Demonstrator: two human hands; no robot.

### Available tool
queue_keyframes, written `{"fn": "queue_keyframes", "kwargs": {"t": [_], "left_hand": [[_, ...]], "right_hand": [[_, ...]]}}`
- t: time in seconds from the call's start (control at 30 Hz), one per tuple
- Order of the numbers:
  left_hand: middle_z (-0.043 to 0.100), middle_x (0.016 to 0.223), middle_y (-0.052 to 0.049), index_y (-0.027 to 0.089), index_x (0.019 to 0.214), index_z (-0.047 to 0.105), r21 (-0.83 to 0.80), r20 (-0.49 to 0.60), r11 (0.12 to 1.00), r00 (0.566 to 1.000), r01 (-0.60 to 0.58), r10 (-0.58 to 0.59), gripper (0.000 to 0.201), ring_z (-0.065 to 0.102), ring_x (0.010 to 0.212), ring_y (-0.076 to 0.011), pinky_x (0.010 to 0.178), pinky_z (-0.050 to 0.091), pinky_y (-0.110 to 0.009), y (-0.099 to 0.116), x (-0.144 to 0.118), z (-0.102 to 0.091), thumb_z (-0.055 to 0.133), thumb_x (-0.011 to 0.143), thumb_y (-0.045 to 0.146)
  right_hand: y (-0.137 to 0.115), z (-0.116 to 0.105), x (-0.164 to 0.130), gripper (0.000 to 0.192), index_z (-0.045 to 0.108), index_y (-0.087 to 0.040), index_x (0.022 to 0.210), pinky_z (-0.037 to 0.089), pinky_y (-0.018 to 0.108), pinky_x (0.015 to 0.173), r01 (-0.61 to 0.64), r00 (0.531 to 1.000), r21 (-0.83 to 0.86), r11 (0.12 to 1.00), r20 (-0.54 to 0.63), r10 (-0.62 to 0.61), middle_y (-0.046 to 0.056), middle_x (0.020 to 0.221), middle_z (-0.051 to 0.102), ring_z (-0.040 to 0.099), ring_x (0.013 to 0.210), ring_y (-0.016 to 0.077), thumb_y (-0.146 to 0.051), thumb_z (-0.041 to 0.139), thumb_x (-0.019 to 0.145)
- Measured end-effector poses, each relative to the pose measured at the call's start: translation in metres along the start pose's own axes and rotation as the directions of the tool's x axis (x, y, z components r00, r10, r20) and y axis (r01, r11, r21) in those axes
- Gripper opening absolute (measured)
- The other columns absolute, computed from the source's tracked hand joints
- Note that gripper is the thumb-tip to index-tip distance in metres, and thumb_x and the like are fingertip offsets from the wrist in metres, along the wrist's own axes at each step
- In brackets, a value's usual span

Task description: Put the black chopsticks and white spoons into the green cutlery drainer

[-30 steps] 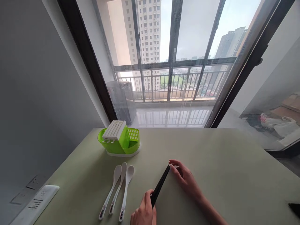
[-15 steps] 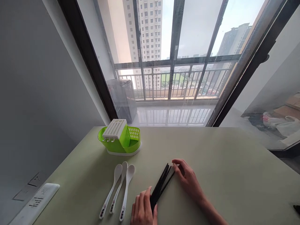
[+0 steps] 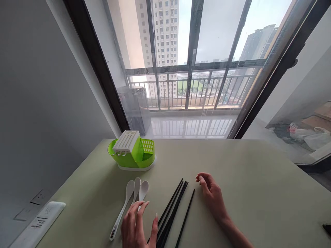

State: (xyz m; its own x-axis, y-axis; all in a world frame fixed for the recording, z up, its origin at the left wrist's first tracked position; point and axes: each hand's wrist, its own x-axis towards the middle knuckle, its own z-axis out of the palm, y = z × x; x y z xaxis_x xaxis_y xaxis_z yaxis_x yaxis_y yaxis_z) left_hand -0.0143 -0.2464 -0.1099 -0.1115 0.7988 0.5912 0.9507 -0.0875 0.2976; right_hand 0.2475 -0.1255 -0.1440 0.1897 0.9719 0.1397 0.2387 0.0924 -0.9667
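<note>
Writing: The white spoons point(image 3: 129, 203) have small dark and red marks near the handle ends, too small to read. The white remote point(image 3: 38, 224) at the left edge has rows of dark print, also too small to read.
Desk: The desk point(image 3: 245, 179) is pale green, smooth and flat. It stands right up against a big window.
Room: The wall on the left is grey, with a wall socket point(image 3: 38, 198) low down. The window point(image 3: 191, 65) has dark frames. Past the glass there is a balcony railing point(image 3: 186, 89) and tall buildings.
Chopsticks: The black chopsticks point(image 3: 172, 212) lie flat on the desk, near the front edge. They are spread out a little like a fan. One stick lies a bit apart on the right side.
Left hand: The left hand point(image 3: 136, 227) is open, with fingers spread and nothing in it. It is over the spoon handles, just beside the near ends of the chopsticks. Its thumb is very near the sticks; I cannot tell if it touches them.
Right hand: The right hand point(image 3: 210, 193) is loosely curled with nothing in it. It rests on the desk just to the right of the far tips of the chopsticks, not touching them.
Holder: A green holder point(image 3: 131, 155) with a white slotted top stands farther back on the left, behind the spoons.
</note>
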Motion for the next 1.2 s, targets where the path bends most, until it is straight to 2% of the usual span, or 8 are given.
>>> {"fn": "queue_keyframes", "kwargs": {"t": [0.17,0.33,0.53,0.93,1.2], "left_hand": [[0.060,0.130,-0.016,0.022,0.131,0.054,0.144,-0.009,0.989,1.000,0.027,-0.026,0.042,0.058,0.119,-0.0342,0.100,0.047,-0.051,-0.025,0.006,0.000,0.055,0.097,0.047],[0.059,0.130,-0.020,0.017,0.136,0.049,0.243,-0.031,0.970,0.999,0.028,-0.021,0.050,0.059,0.116,-0.0365,0.101,0.045,-0.056,-0.039,0.012,0.002,0.048,0.098,0.050],[0.059,0.131,-0.020,0.017,0.137,0.046,0.306,-0.001,0.950,0.998,0.058,-0.060,0.051,0.058,0.116,-0.0370,0.099,0.046,-0.054,-0.046,0.014,0.002,0.045,0.099,0.050],[0.064,0.126,-0.024,0.006,0.135,0.049,0.365,0.013,0.931,1.000,-0.010,0.006,0.061,0.060,0.111,-0.0377,0.096,0.048,-0.051,-0.059,0.012,0.005,0.039,0.101,0.056],[0.066,0.124,-0.023,0.007,0.136,0.050,0.334,0.040,0.942,0.998,0.033,-0.049,0.061,0.062,0.113,-0.0369,0.094,0.049,-0.049,-0.064,0.011,0.005,0.040,0.099,0.056]], "right_hand": [[0.003,0.000,0.002,0.040,0.066,-0.022,0.101,0.049,0.032,0.080,0.001,1.000,-0.001,1.000,-0.023,-0.001,0.006,0.093,0.073,0.066,0.088,0.0236,-0.058,0.050,0.096],[0.006,0.000,0.003,0.039,0.065,-0.022,0.101,0.049,0.033,0.083,0.010,1.000,0.017,1.000,-0.002,-0.010,0.005,0.092,0.073,0.067,0.088,0.0234,-0.058,0.050,0.096],[0.006,0.000,0.002,0.040,0.065,-0.022,0.103,0.050,0.033,0.082,-0.005,1.000,0.028,1.000,0.019,0.004,0.006,0.094,0.073,0.067,0.090,0.0246,-0.059,0.050,0.096],[0.004,0.000,0.003,0.039,0.066,-0.021,0.102,0.051,0.032,0.079,-0.006,1.000,0.042,0.999,0.019,0.005,0.005,0.091,0.074,0.069,0.088,0.0238,-0.057,0.052,0.096],[0.005,0.000,0.002,0.041,0.065,-0.022,0.102,0.051,0.033,0.081,-0.008,0.999,0.019,1.000,0.031,0.008,0.006,0.092,0.074,0.069,0.089,0.0248,-0.059,0.050,0.096]]}}
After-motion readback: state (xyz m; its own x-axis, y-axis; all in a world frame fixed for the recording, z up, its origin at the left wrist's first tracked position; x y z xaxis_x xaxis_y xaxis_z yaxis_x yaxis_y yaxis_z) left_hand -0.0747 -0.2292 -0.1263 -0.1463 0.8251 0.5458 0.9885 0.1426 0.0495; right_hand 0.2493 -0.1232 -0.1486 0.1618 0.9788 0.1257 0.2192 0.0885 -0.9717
